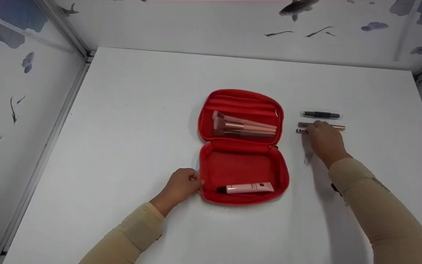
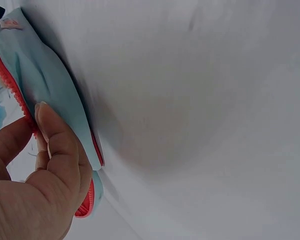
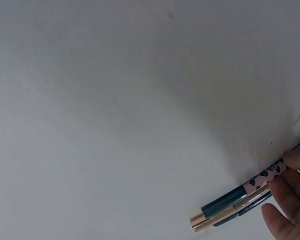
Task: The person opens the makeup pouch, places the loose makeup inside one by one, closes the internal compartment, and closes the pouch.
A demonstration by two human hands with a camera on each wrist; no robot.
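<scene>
My left hand [image 1: 182, 186] pinches the left rim of an open cosmetic bag [image 1: 240, 167], red inside and pale blue outside in the left wrist view. Several pink makeup brushes [image 1: 249, 127] lie in the bag's far half. A pink squeeze tube [image 1: 249, 188] with a black cap lies in the near half. To the right of the bag, my right hand [image 1: 326, 142] pinches a slim makeup stick [image 3: 265, 177], pink with a dark pattern and a dark end. Right beside it lies a gold-ended stick [image 3: 222, 215]. My fingers hide part of both.
Beyond the right hand lies a black double-ended makeup stick [image 1: 321, 115] with clear ends. The white table [image 1: 130, 121] is bordered by printed panels at the left [image 1: 13, 91] and back [image 1: 196, 25].
</scene>
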